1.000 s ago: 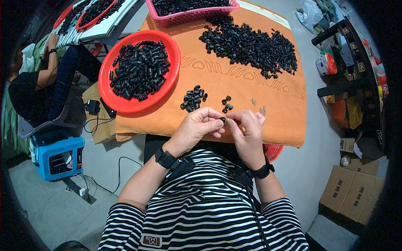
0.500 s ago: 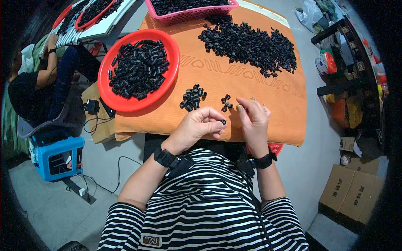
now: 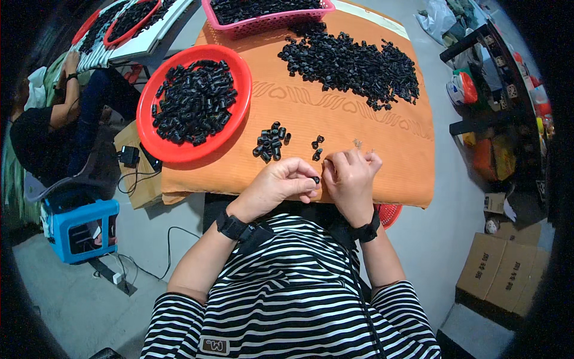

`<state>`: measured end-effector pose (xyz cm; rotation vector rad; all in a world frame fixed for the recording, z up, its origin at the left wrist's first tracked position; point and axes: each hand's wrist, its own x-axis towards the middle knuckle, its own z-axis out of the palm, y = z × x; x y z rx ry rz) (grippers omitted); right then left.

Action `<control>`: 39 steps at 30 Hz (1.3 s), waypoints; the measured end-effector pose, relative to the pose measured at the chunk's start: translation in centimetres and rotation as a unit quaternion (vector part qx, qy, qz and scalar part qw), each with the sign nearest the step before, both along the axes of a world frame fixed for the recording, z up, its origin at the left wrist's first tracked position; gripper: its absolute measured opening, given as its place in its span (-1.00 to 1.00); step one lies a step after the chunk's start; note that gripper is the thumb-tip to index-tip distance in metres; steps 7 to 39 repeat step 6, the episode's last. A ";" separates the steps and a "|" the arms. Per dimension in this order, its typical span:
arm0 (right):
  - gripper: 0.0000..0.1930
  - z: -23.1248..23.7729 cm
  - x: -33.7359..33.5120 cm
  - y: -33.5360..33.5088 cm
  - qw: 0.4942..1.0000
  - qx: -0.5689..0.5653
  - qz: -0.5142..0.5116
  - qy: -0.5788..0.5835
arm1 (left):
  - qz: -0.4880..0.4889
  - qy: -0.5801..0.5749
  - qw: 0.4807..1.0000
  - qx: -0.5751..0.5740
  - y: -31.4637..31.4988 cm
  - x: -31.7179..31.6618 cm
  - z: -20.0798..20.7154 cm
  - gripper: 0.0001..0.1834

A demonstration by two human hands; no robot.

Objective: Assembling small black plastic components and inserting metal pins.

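My left hand (image 3: 281,183) pinches a small black cylindrical part (image 3: 315,179) between thumb and fingertips, at the table's near edge. Close to its right, my right hand (image 3: 351,178) has its fingers bent and pressed together over the orange cloth; whatever they hold, if anything, is hidden. Just beyond the right fingertips lie several tiny black pieces (image 3: 317,143). A cluster of short black tubular parts (image 3: 270,142) rests on the cloth past my left hand. Some tiny metallic-looking bits (image 3: 357,143) lie beyond my right hand, too small to make out.
A red round tray (image 3: 244,113) of black tubular parts stands at the left. Far back sit a pink basket (image 3: 269,24) of black parts and a spread heap of small black pieces (image 3: 353,66). Another person (image 3: 45,125) sits at the left, beside a blue stool (image 3: 81,230).
My right hand has moved left and its fingers have drawn together near the tiny pieces, which are fewer on the cloth. My left hand keeps its pinch on the black part.
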<state>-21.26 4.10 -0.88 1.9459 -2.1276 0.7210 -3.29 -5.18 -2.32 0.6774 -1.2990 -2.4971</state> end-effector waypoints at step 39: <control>-0.86 0.5 0.4 1.0 0.999 0.043 0.012 0.023 | 0.004 -0.005 1.000 -0.005 0.0 0.1 0.0 -0.82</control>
